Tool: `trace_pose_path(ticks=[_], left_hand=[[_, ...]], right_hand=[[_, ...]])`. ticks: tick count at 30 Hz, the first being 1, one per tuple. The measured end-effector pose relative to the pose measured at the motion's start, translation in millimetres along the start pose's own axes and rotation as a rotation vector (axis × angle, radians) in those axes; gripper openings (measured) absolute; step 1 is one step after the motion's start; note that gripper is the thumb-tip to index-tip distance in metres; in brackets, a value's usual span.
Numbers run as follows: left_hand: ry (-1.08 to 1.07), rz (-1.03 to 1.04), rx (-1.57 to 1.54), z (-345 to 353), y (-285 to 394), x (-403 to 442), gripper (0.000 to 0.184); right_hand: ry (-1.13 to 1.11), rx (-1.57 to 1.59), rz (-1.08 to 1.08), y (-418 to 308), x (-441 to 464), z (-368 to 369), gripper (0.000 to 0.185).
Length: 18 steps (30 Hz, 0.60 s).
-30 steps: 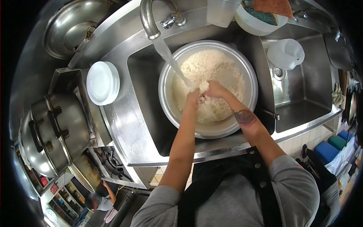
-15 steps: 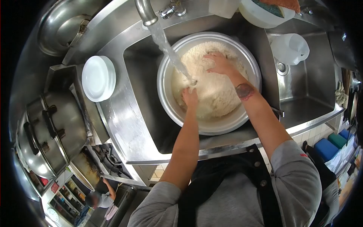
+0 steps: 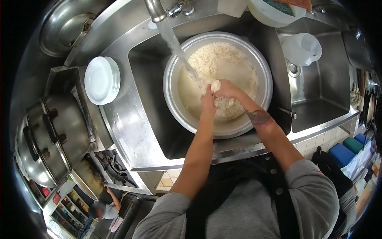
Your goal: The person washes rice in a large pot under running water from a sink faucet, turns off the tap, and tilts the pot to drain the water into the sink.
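rice [image 3: 223, 55], pale and wet, inside the wide metal bowl [image 3: 266, 79]; heaped at the far side, with a smaller mound just beside the hands and cloudy water [image 3: 191, 99] around. gathered up between left hand [image 3: 208, 101] and right hand [image 3: 227, 88], both narrow, fingers curled in around rice, close together near the middle of the bowl; with a pale clump showing at the top, between them. at the left hand, a stream [image 3: 175, 46] coming down slantwise from the tap [image 3: 156, 12]. under the bowl, the left basin [image 3: 145, 79]. to the right, in the right basin [image 3: 318, 89], a whitish jug [image 3: 300, 49] near the drain [image 3: 293, 69]. behind, a white tub [image 3: 270, 16] with a green scourer [image 3: 281, 6] and an orange cloth [image 3: 300, 4]. to the left, on the counter [image 3: 131, 135], stacked white plates [image 3: 99, 81]. farther left, a large steel pot [image 3: 73, 127] with dark handles, and a burner [image 3: 114, 164] nearer the front. at lower left, well apart, another person [image 3: 106, 211]
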State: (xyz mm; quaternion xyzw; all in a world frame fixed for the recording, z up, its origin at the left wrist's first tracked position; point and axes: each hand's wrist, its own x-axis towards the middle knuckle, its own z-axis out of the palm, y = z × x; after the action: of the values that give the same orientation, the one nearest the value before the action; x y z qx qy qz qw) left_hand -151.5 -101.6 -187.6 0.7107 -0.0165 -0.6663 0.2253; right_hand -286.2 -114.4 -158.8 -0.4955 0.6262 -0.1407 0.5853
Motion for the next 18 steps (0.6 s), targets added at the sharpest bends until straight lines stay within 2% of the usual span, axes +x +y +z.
trace_pose_path(ticks=[1, 3, 4, 7, 9, 10, 12, 13, 15, 18], left_hand=[[-0.041, 0.076, 0.037, -1.4, 4.6, 5.4, 0.060], [-0.121, 0.233, 0.111, -6.0, 13.7, 17.8, 0.051], [-0.072, 0.327, 0.225, -6.1, 17.4, 26.9, 0.046], [0.021, 0.569, 0.585, -7.6, 31.9, 39.0, 0.037], [-0.005, 0.682, 0.845, -14.8, 43.9, 39.5, 0.035], [0.063, 0.781, 0.934, -23.3, 41.8, 48.0, 0.035], [0.201, 0.986, 1.107, -38.9, 31.4, 63.0, 0.035], [0.274, 0.886, 1.137, -42.5, 24.6, 62.1, 0.038], [0.419, 0.680, 1.190, -49.5, 9.0, 55.0, 0.044], [0.359, 0.301, 1.255, -43.9, -6.3, 45.2, 0.055]], right_hand=[[-0.028, 0.023, 0.019, -9.6, -1.6, -7.2, 0.065], [0.063, 0.068, -0.074, 6.1, 10.4, -7.2, 0.057], [0.109, 0.092, -0.119, 6.1, 13.7, -9.2, 0.053], [0.170, -0.306, -0.024, -6.9, 16.3, -24.2, 0.052], [0.232, -0.305, -0.080, 10.7, 34.2, -29.8, 0.054], [0.263, -0.305, -0.105, 20.2, 38.0, -34.9, 0.055], [0.408, -0.528, -0.233, 42.2, 35.0, -50.5, 0.056], [0.478, -0.641, -0.300, 52.8, 31.8, -57.5, 0.057], [0.496, -0.570, -0.166, 71.8, 18.3, -64.5, 0.064], [0.466, -0.493, 0.110, 80.7, 4.7, -49.0, 0.073]])
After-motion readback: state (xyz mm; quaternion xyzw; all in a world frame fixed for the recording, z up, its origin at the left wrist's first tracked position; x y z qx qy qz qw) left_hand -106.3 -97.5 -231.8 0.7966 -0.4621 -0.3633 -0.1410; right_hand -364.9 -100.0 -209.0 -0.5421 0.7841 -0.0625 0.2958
